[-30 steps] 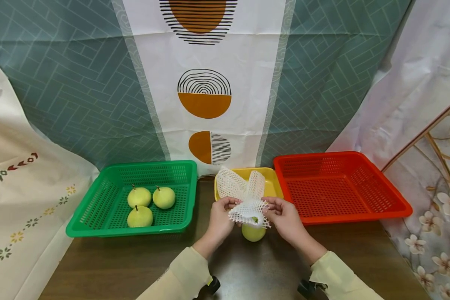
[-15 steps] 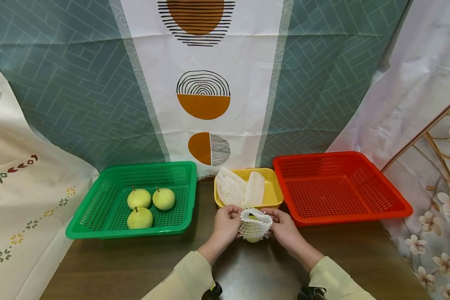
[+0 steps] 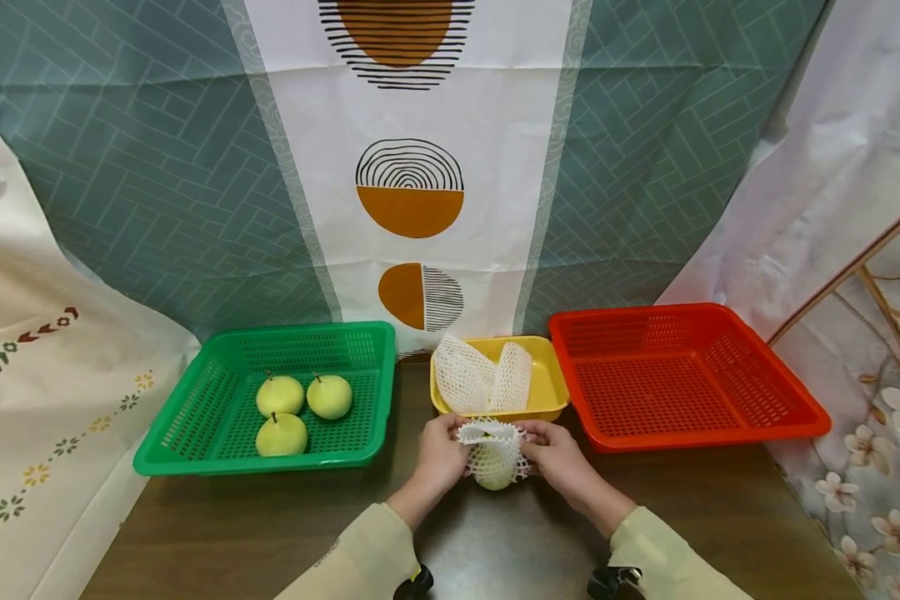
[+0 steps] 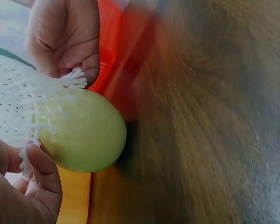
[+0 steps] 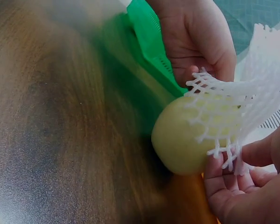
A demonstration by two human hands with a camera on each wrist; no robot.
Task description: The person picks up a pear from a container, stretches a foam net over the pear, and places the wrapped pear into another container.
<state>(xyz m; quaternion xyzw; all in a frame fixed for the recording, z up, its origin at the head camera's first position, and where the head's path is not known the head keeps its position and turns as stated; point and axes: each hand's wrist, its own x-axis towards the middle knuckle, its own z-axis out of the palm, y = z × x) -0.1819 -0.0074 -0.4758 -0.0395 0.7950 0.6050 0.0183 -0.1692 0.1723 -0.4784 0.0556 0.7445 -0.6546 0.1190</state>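
Note:
A white foam fruit net (image 3: 495, 433) is drawn part way over a yellow-green pear (image 4: 91, 133) on the table. My left hand (image 3: 444, 454) pinches the net's edge on the left side, thumb against fingers. On the opposite side my right hand (image 3: 558, 458) pinches that edge as well. In the right wrist view the lattice covers the upper part of the pear (image 5: 179, 140), and its lower part is bare. The net's folded top stands above the fruit.
Behind the hands is a yellow tray (image 3: 549, 379) with foam nets (image 3: 461, 375) in it. To the left stands a green basket (image 3: 378, 400) holding three pears (image 3: 281, 434). A red basket (image 3: 667, 375) stands to the right, and a patterned cloth (image 3: 412, 108) hangs behind.
The net has come down from above the pear and now surrounds its upper part. Both hands moved down with it, then slightly left along with the pear.

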